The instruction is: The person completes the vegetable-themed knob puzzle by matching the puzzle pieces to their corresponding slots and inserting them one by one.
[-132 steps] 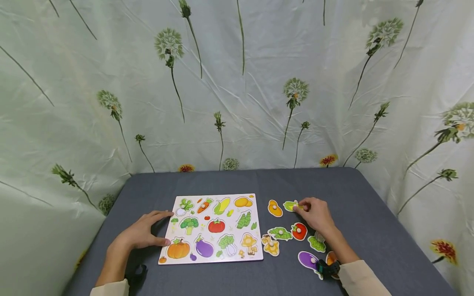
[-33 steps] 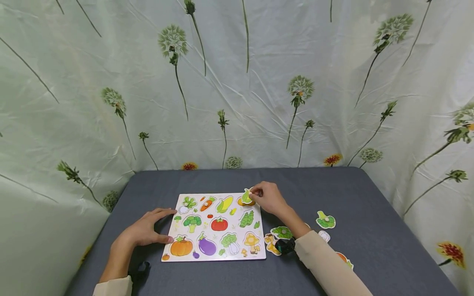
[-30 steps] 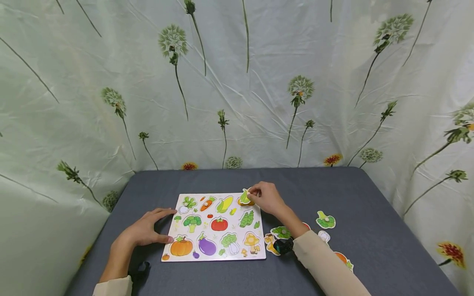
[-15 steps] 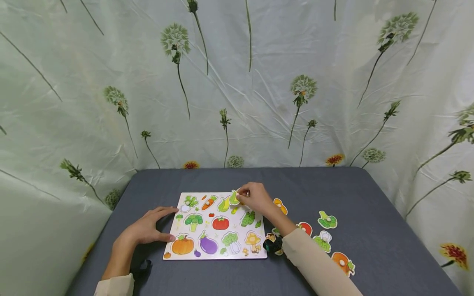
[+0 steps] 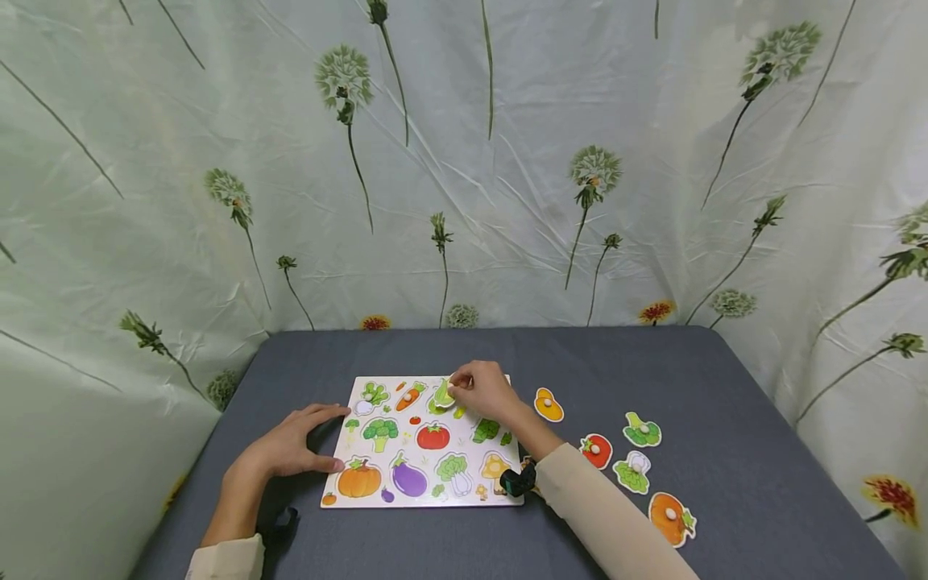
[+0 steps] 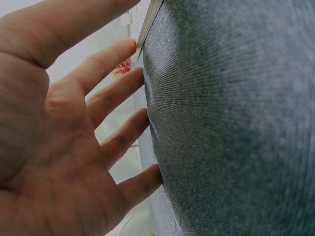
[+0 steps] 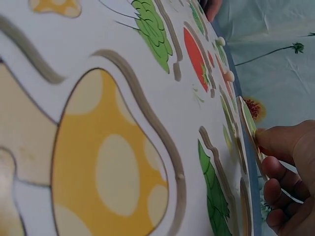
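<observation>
over the board's [image 5: 466, 445] far side, the right hand [image 5: 487, 392] pinches the corn [image 5: 444, 393], tilted; whether it touches the board is unclear. thin and apparently wooden, it should be light, stiff and hardly fragile, best gripped by a knob, though fingers hide any here. the left hand [image 5: 288, 447], fingers spread wide, touches the board's left edge. rightward lie a yellow piece [image 5: 548, 405], tomato [image 5: 596, 451], broccoli [image 5: 642, 431], cabbage [image 5: 633, 473] and pumpkin [image 5: 672, 519]; the right sleeve [image 5: 609, 511] crosses between them and the board.
</observation>
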### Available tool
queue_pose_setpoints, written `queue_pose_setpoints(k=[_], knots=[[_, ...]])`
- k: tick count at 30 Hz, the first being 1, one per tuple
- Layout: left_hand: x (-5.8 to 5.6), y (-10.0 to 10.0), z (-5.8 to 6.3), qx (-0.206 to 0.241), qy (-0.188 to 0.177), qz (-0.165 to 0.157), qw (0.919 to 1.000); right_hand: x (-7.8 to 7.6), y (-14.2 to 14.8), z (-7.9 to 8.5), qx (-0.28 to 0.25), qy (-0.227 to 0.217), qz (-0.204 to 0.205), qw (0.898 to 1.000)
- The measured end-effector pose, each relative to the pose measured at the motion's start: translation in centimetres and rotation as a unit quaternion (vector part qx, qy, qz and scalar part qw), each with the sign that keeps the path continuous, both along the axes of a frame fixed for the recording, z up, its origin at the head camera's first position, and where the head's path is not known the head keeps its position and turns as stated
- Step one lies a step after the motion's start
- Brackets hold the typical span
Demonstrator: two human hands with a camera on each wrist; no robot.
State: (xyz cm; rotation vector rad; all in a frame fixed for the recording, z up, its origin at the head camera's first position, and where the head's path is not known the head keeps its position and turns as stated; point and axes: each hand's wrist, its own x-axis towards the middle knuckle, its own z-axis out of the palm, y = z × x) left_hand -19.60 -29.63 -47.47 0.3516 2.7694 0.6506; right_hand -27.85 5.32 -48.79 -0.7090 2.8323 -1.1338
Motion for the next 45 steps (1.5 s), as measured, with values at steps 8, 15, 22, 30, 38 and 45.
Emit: queue_pose_setpoints(k=[8, 15, 22, 30, 38, 45], knots=[[0.0, 0.1, 0.0, -0.001, -0.004, 0.005, 1.0, -0.1, -0.5, -0.9, 0.011, 0.012, 0.007, 1.0], [0.1, 0.2, 0.2, -0.004, -0.006, 0.001, 1.0, 0.1, -0.9, -1.2, 0.019, 0.002, 0.003, 1.0], [0.0, 0.2, 0.1, -0.004, -0.008, 0.004, 0.9999, 0.3, -1.2, -1.2, 0.024, 0.002, 0.005, 1.0], [0.1, 0.2, 0.1, -0.005, -0.01, 0.005, 0.9999, 0.7, -1.3, -1.1, 0.019, -0.006, -0.001, 1.0], [0.2, 0.3, 0.4, -0.01, -0.011, 0.005, 0.9999, 0.7, -1.2, -1.4, 0.015, -0.003, 0.002, 1.0], [0.1, 0.3, 0.3, -0.013, -0.014, 0.011, 0.9997, 0.6, -0.9, -1.5, 0.024, 0.005, 0.0, 1.0]])
